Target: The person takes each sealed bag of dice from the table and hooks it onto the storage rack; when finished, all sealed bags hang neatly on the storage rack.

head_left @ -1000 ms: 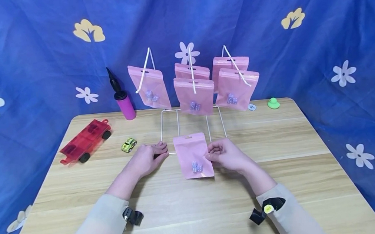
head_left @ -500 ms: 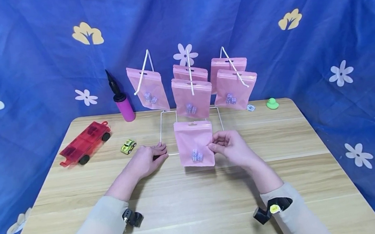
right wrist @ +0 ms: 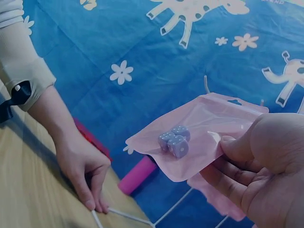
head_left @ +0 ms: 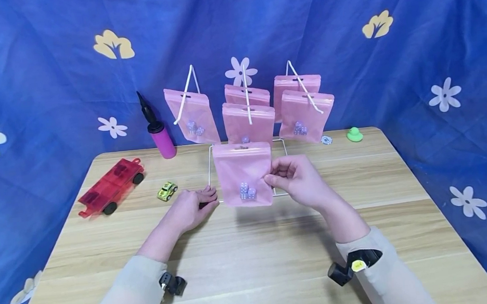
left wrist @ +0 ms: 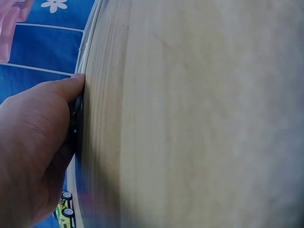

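My right hand (head_left: 299, 180) pinches the right edge of a pink zip bag (head_left: 236, 164), raised above the table. Several pale purple dice (right wrist: 175, 140) show through its clear front, and a hang slot is cut in its top. A white wire display rack (head_left: 210, 167) stands behind, its base on the table. At the base's front left corner, my left hand (head_left: 189, 207) pinches the wire between thumb and fingers. Similar pink bags hang on its three hooks: one bag (head_left: 194, 113) on the left, two in the middle, two on the right. The raised bag overlaps the front middle bag (head_left: 249, 120).
A red toy trailer (head_left: 111, 185), a small yellow-green toy car (head_left: 167, 191) and a purple hand pump (head_left: 162, 139) are on the left. Right of the rack sit a small chip (head_left: 326, 140) and a green rubber duck (head_left: 354, 134). A blue cloth surrounds the table.
My right hand has raised the bag from low over the table toward the middle hook, then slightly left. My left hand has stayed at the rack's base.
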### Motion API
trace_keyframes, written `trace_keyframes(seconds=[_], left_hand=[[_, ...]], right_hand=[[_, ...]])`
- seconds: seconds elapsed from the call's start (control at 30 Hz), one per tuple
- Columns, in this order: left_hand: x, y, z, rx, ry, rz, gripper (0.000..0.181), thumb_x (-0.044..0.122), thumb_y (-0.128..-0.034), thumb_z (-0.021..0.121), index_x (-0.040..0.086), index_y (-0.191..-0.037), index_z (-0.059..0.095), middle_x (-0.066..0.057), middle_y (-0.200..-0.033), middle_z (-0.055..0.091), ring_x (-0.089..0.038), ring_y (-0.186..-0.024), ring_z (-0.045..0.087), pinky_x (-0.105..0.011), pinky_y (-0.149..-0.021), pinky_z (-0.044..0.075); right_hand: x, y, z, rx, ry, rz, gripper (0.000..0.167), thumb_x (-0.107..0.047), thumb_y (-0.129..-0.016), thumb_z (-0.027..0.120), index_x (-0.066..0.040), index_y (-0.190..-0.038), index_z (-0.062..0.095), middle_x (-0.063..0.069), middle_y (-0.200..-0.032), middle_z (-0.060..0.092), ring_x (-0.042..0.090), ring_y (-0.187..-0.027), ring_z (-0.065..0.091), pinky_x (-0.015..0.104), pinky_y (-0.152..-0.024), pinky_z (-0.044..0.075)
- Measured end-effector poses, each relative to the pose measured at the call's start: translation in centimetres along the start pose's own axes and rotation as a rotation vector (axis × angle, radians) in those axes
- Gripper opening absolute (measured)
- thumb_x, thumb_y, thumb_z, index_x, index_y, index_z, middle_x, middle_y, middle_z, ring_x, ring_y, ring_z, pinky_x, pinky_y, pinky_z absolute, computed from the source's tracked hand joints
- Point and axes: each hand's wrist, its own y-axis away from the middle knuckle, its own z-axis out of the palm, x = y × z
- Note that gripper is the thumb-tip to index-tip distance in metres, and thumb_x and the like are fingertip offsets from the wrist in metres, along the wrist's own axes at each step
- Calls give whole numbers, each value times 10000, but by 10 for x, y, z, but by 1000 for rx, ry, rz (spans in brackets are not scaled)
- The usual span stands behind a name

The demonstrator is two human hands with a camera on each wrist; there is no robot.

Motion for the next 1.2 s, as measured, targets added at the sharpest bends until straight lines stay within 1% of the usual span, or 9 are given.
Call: trace_keyframes(seconds=[0.17,0.37,0.5,0.6,0.7,0.87,1.07,1.13,1.2], left_hand=[[0,0,1,1,-7,-6,307,191,-976,792,6,-1220,768,-120,-1267,722,-305,-1247,666,-482,-1088,510],[0,0,1,2,-8,-25,253,195,-975,794,19,-1156,803,-142,-1251,723,-321,-1236,672,-494,-1078,518],[0,1,1,9,-13,-24,215,190,-974,791,42,-1125,825,-140,-1159,769,-327,-1134,729,-496,-997,579],[1,2,1,15,-16,-17,192,192,-971,791,76,-1117,837,-112,-1083,794,-330,-1049,759,-499,-920,613],[0,3,2,29,-4,-2,168,178,-960,803,96,-1100,845,-93,-1061,801,-341,-1041,759,-511,-918,608],[-1,3,3,67,50,51,147,87,-920,826,53,-1063,839,-81,-1051,804,-357,-1096,733,-553,-1000,553],[-4,2,4,80,62,94,37,58,-919,818,87,-921,841,51,-823,733,-219,-862,697,-494,-871,574],[-5,1,5,80,58,109,47,47,-921,811,83,-916,840,55,-812,704,-211,-838,674,-487,-846,577],[-6,1,5,87,51,117,59,48,-914,817,50,-963,850,23,-873,746,-232,-894,714,-496,-878,590]], right_hand=[[-10,-7,1,-5,9,-59,69,117,-938,718,85,-989,751,127,-871,741,193,-778,679,246,-691,584],[-21,-16,5,2,29,-111,65,97,-948,725,49,-977,757,117,-861,733,281,-763,673,262,-674,587],[-27,-22,11,-4,17,-138,69,101,-948,724,50,-980,759,112,-871,740,328,-776,675,300,-713,613],[-33,-27,18,-19,12,-161,67,99,-948,725,51,-979,760,105,-864,738,322,-761,666,311,-693,607],[-39,-33,26,-39,-2,-180,64,99,-950,723,56,-981,759,107,-860,733,281,-753,662,305,-679,597],[-47,-45,40,-61,-3,-175,67,90,-960,717,58,-997,762,99,-864,731,219,-754,657,285,-675,584],[-49,-60,55,-76,23,-146,61,71,-976,706,44,-990,759,75,-844,726,150,-732,654,302,-678,595],[-49,-64,60,-78,20,-135,54,69,-977,705,47,-985,754,79,-848,729,144,-734,661,366,-706,620],[-48,-69,64,-80,20,-133,50,71,-976,704,54,-985,750,88,-854,733,144,-736,667,394,-716,626]])
